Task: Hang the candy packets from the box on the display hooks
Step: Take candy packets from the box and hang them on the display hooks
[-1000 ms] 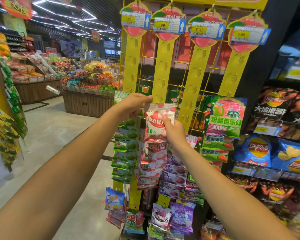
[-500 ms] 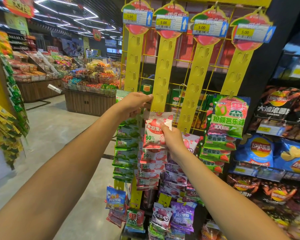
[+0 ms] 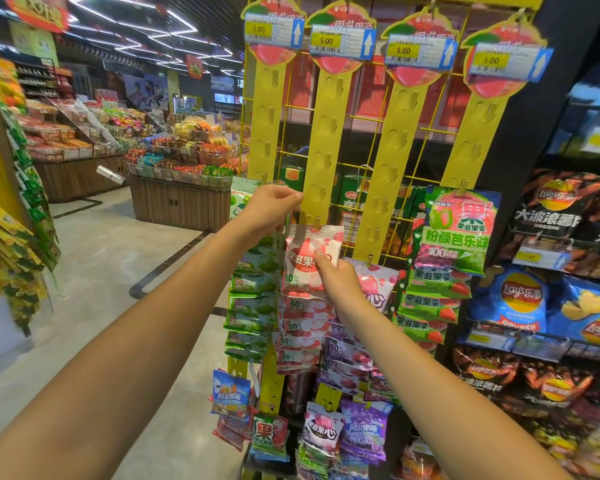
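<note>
Hanging red-and-white candy packet [image 3: 310, 263], pinched by right hand [image 3: 338, 277], left hand [image 3: 271, 209] above

red-and-white candy packet [image 3: 307, 261], yellow hanging strips [image 3: 323, 140], green packets [image 3: 253, 299], purple packets [image 3: 347, 355]

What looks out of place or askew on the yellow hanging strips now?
Nothing looks damaged or spilled. The red-and-white candy packet, held by the right hand, sits slightly tilted at a tab of the second yellow strip; the left hand pinches that strip.

price tags [image 3: 327, 41] fine print unreadable, right hand [image 3: 336, 278] covering packet [image 3: 309, 261] lettering, box unseen
</note>
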